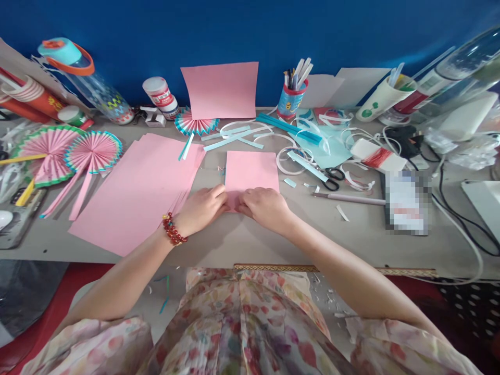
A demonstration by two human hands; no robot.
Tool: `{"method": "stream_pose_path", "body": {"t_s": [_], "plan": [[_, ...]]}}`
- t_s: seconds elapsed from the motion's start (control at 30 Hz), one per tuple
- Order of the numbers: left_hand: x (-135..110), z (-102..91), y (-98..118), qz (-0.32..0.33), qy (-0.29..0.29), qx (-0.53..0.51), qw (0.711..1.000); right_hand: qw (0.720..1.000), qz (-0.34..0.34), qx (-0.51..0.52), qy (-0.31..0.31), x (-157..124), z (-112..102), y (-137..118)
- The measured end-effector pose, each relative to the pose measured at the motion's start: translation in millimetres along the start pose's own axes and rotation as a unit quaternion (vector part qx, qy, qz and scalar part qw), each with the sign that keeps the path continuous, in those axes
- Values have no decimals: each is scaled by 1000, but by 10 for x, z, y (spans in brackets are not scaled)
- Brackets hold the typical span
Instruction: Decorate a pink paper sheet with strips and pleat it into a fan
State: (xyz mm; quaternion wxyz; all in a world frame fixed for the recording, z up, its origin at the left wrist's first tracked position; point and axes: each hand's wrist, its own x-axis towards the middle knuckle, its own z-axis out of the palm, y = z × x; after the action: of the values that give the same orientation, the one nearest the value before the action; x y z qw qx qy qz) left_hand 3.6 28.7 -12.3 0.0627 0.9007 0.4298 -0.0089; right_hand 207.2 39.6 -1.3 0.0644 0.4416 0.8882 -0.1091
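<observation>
A pink sheet of paper (252,169) lies on the desk in front of me. At its near left corner my left hand (205,208) has its fingers curled and pressed on the paper edge. My right hand (263,207) is closed over the near edge, fingers bent down and touching the sheet. The fingertips of both hands are partly hidden, and the hands are close but apart. To the left, a stack of larger pink sheets (133,187) lies partly beneath my left wrist.
Pleated pink paper fans (94,151) lie at the left. Right of the paper are blue paper strips (307,165), scissors (334,178), a pale pen-like tool (351,199) and a pixelated phone-shaped object (406,203). A pen cup (292,99) and a bottle (94,83) stand along the blue wall.
</observation>
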Motion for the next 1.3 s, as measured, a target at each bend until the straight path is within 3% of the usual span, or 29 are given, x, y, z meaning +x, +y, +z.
{"method": "stream_pose_path", "body": {"t_s": [0.67, 0.9, 1.1, 1.3], "plan": [[-23, 49, 13, 9, 17, 26, 999, 1000, 0, -17, -2, -17, 8, -30], [-66, 36, 8, -1, 47, -45, 998, 1000, -5, -17, 0, -11, 7, -18], [-192, 111, 214, 42, 100, -45, 993, 1000, -2, -15, 4, -18, 18, -28], [-346, 233, 419, 24, 126, 15, 992, 1000, -24, 0, 16, -43, 16, 15]]}}
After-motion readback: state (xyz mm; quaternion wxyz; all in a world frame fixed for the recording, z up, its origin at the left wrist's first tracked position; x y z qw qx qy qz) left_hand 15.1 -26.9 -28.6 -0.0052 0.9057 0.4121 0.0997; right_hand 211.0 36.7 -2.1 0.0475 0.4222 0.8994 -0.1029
